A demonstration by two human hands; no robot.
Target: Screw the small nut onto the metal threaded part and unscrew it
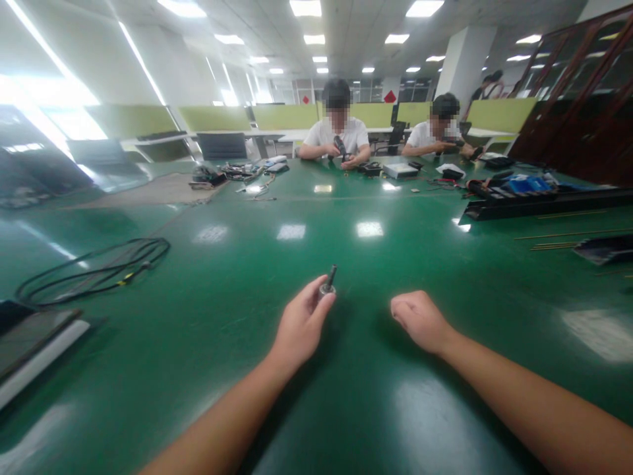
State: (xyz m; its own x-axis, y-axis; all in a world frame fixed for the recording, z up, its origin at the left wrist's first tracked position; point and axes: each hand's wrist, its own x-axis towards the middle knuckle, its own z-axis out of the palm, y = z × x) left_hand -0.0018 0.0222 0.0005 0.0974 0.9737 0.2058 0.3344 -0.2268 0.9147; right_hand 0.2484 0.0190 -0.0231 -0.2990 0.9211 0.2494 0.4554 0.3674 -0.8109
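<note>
Glossy green table (198,343), broad, reflecting pale patches of light. Slim dark metal-looking rod with a round silver-grey collar (331,280), raised above it, tip upward, pinched at the collar between thumb and fingers of the left hand (301,323). Probably light, stiff, somewhat slick; collar looks the surer hold. Right hand (420,322) apart, curled closed; contents, if any, hidden. Farther left: looped black cable (126,280).

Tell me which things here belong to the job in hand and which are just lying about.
In hand:
small metal part with a shaft, in the left hand

Seemingly lying about:
coiled black cable
thin yellowish rods
blue items
</note>
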